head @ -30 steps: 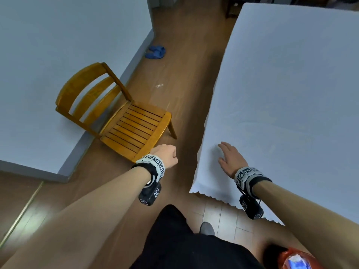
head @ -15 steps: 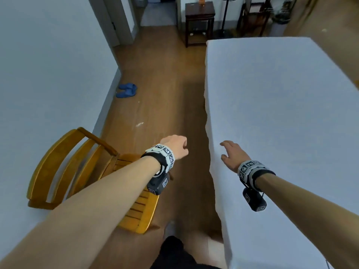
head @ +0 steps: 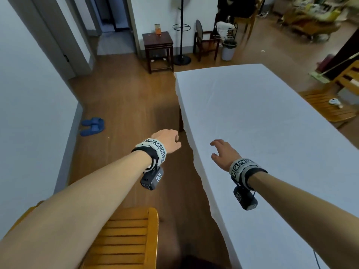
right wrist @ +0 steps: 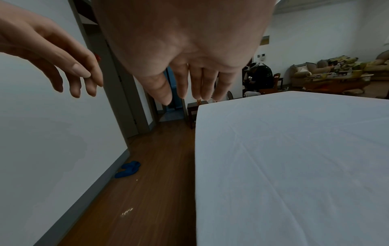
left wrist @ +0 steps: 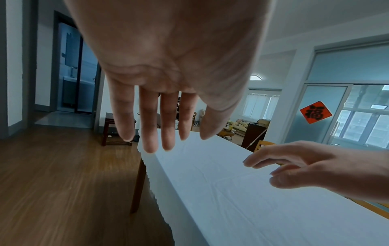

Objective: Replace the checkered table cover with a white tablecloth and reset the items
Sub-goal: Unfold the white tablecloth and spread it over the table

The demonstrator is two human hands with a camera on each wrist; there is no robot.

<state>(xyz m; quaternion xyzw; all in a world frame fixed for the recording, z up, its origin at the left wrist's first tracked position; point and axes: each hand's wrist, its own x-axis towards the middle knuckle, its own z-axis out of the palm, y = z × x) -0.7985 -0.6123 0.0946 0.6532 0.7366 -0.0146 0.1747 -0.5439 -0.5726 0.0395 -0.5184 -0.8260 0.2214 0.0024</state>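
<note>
White tablecloth [head: 262, 133] spread flat over tabletop; soft, light, slippery, best pinched at hanging edge. Left hand [head: 167, 139] and right hand [head: 223, 154] hovering empty, fingers relaxed.

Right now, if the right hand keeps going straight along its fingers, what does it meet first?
Probably only the white tablecloth. The right hand hangs just above it, fingers pointing along the tabletop toward the far end. Nothing stands on the cloth in that line; how high the hand hangs is unclear.

tablecloth [head: 262, 133]: matt white cloth, faintly creased, is being seen
floor [head: 126, 98]: smooth wood with a slight sheen is being shown
chair [head: 128, 237]: glossy varnished wood is being shown
</note>
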